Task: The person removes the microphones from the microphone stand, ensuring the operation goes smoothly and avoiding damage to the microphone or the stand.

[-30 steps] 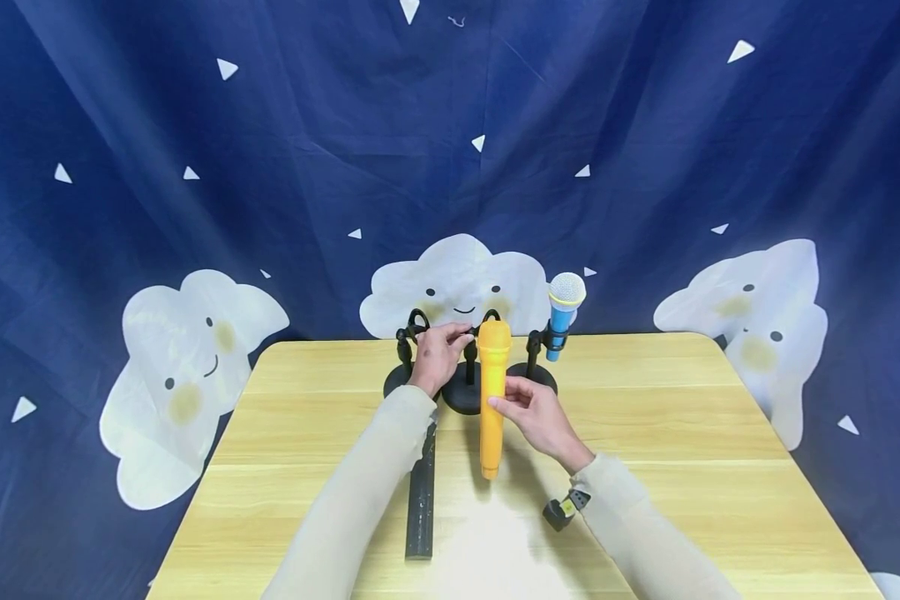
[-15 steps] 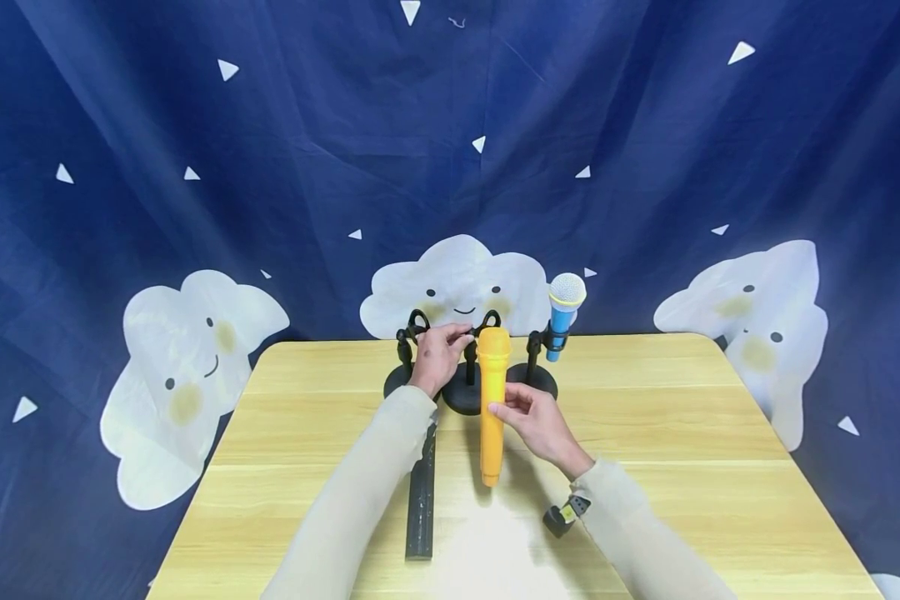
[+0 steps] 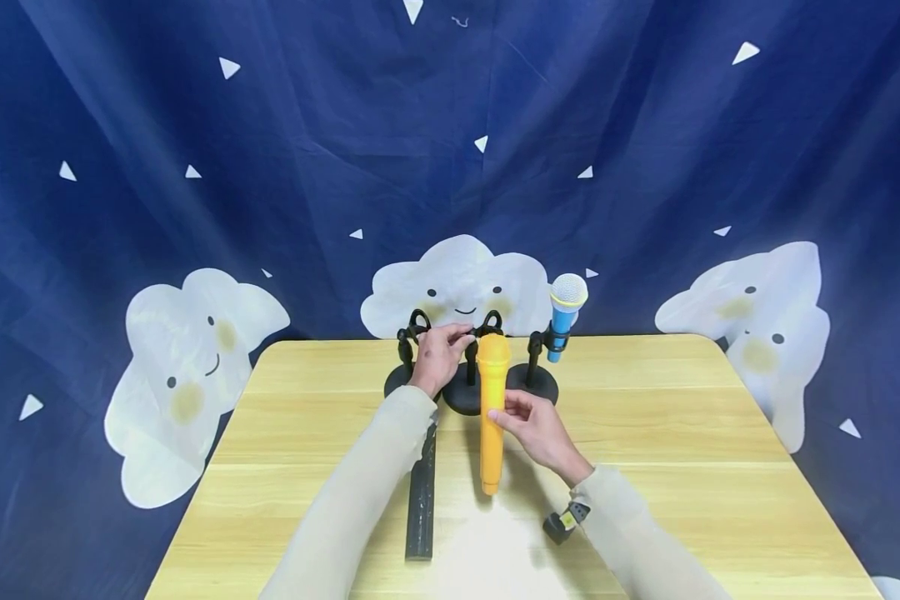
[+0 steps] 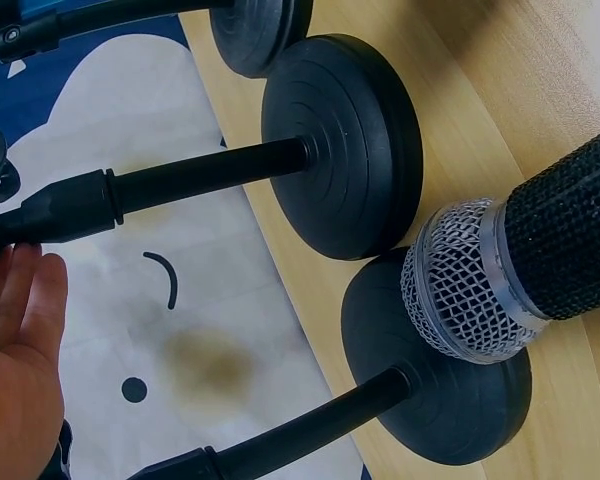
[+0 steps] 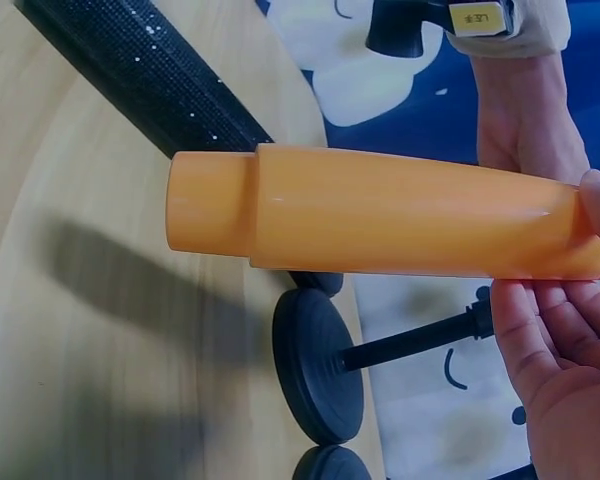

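Orange plastic microphone (image 5: 400, 212), long and tapered, is pinched between thumb and fingers of the right hand (image 3: 540, 429), above the pale wooden table (image 3: 667, 433). By the left hand (image 3: 437, 358), a black round-based stand (image 4: 215, 175) is gripped near its top. If the one-sided pinch were loosened, the microphone could be dropped; if the left wrist were lowered, the black microphone with silver mesh head (image 3: 420, 508) lying beneath could be knocked.

The head view faces forward and down over the table (image 3: 682, 467); closer, sideways-turned wrist views share the black stands (image 4: 345, 150).
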The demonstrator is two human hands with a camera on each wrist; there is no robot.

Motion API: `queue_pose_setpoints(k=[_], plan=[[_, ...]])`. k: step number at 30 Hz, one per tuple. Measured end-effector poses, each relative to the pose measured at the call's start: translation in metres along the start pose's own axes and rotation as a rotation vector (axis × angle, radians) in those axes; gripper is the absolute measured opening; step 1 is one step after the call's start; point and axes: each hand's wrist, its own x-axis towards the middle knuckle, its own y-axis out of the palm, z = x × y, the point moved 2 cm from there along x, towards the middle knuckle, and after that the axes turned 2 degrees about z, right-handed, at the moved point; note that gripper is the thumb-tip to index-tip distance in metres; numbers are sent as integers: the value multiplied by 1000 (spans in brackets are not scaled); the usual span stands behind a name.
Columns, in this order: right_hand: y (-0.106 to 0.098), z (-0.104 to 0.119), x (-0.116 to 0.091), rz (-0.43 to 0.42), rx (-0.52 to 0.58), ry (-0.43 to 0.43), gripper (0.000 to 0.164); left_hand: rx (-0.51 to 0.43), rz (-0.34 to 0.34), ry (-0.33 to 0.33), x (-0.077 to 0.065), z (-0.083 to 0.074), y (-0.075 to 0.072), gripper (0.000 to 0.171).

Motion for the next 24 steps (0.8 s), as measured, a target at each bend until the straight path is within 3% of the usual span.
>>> queue_pose_setpoints(k=[20, 24], plan=[[6, -12, -3, 17, 5, 21, 33, 8, 4, 6, -1, 0, -1, 26], [7, -13, -5, 18, -7, 12, 33, 3, -7, 31, 0, 0, 0, 25]])
